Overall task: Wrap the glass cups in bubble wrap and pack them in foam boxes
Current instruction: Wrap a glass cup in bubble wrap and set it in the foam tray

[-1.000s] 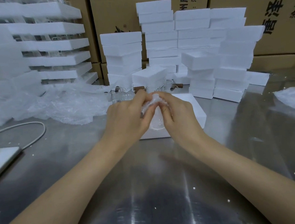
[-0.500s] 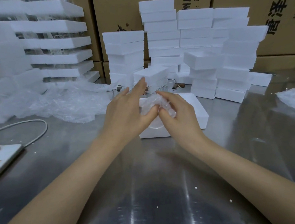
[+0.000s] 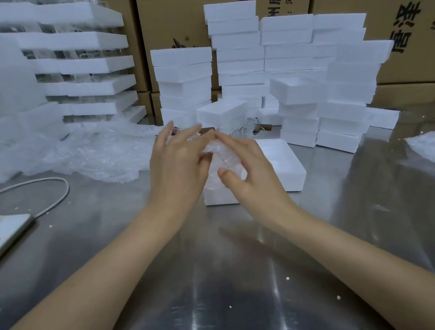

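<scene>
At table (image 3: 220,281) centre, wrapped cup (image 3: 219,153) gripped by right hand (image 3: 253,172), left hand (image 3: 177,165) pressing flat-fingered, over open foam box (image 3: 281,159); boxing not yet done.

A small bundle of crumpled clear bubble wrap (image 3: 222,157), with a glass cup faintly visible inside, sits at frame centre. The right hand (image 3: 251,177) grips it and the left hand (image 3: 177,168) presses straight fingers against it. Just behind and below lies an open shallow white foam box (image 3: 284,164). Loose bubble wrap sheets (image 3: 93,156) sprawl at centre left, and stacked white foam boxes (image 3: 295,80) fill the upper centre and right.
</scene>
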A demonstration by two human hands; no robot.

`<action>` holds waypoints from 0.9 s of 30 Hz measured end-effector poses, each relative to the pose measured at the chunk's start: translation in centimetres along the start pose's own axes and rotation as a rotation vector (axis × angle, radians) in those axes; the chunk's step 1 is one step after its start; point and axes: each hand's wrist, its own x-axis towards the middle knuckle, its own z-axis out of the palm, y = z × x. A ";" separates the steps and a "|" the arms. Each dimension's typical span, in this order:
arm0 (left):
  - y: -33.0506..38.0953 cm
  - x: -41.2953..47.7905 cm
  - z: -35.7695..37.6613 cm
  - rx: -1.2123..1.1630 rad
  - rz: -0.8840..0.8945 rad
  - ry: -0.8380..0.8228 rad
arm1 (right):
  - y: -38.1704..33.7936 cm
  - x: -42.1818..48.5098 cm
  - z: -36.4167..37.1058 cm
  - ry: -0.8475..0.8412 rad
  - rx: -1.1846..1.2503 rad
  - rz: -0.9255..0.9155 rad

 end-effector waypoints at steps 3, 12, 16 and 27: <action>0.3 -0.3 0.6 -0.012 -0.105 -0.062 | -0.2 0.4 -0.3 -0.014 0.418 0.248; 1.1 -0.1 0.3 -0.587 -0.536 -0.318 | -0.2 0.9 -0.7 -0.105 0.765 0.339; 0.2 0.4 0.2 -0.570 -0.597 -0.261 | 0.0 0.4 -0.8 -0.250 0.581 0.279; 0.5 1.0 -0.4 -1.118 -0.881 -0.394 | 0.8 1.3 -1.3 -0.017 0.698 0.314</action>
